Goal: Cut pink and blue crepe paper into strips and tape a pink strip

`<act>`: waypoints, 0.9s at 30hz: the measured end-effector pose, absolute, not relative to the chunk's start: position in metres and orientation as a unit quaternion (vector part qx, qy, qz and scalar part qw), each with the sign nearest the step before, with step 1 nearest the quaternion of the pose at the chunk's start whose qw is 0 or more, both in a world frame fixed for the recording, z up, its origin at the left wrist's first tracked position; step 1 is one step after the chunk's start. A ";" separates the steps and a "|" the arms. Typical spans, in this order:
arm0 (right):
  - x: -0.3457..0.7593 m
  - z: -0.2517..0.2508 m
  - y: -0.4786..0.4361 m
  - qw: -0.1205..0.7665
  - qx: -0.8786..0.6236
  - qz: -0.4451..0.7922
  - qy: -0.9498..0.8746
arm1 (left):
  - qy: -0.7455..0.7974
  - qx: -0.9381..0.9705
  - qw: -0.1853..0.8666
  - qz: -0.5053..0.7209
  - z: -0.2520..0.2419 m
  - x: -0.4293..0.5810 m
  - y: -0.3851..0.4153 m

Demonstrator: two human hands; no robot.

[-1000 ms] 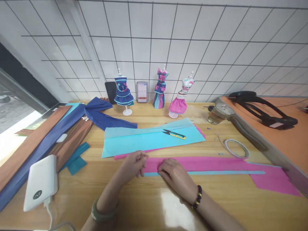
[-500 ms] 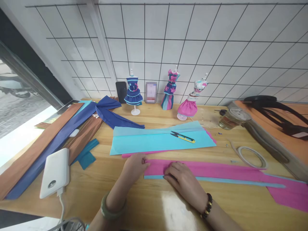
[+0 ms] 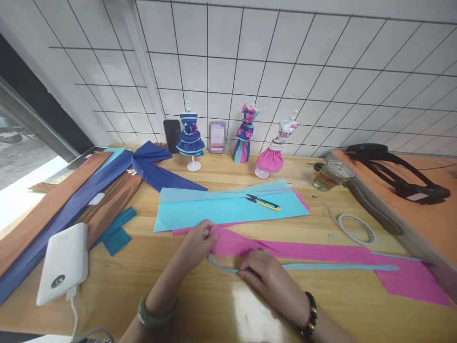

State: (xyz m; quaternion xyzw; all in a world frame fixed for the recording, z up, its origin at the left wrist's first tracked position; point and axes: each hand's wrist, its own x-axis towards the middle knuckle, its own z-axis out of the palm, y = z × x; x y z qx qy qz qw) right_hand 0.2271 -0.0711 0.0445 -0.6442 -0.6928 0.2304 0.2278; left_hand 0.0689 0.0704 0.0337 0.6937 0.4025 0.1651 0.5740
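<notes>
My left hand (image 3: 197,244) pinches the left end of a long pink fabric strip (image 3: 310,251), lifting that end a little off the table. Just in front of the pink strip, my right hand (image 3: 266,274) is closed on a narrow light blue strip (image 3: 332,267), whose left end curls free. Both strips run off to the right, where a wider pink piece (image 3: 410,281) lies. Behind my hands is a folded light blue cloth (image 3: 207,209), with yellow and black thread snips (image 3: 264,202) resting on it.
Three small dress forms, one in a blue dress (image 3: 191,136), stand along the tiled wall. To the left lie brown and blue strips (image 3: 103,183) and a white power bank (image 3: 63,262) with a cable. A tape roll (image 3: 357,229) and glass jar (image 3: 332,175) are at right.
The light blue strip has come apart from the pink strip's front edge at the left end. My right hand has moved slightly toward me with it; the pink end is lifted. The view has shifted.
</notes>
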 end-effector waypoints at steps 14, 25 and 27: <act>0.218 0.035 -0.066 0.206 -0.640 0.094 -0.734 | 0.464 0.667 0.551 0.191 0.039 0.074 0.071; 0.296 0.050 -0.093 0.217 -0.742 0.040 -0.634 | 0.485 0.612 0.566 0.265 0.030 0.077 0.077; 0.314 0.048 -0.099 0.188 -0.763 0.016 -0.618 | 0.485 0.598 0.581 0.263 0.031 0.077 0.077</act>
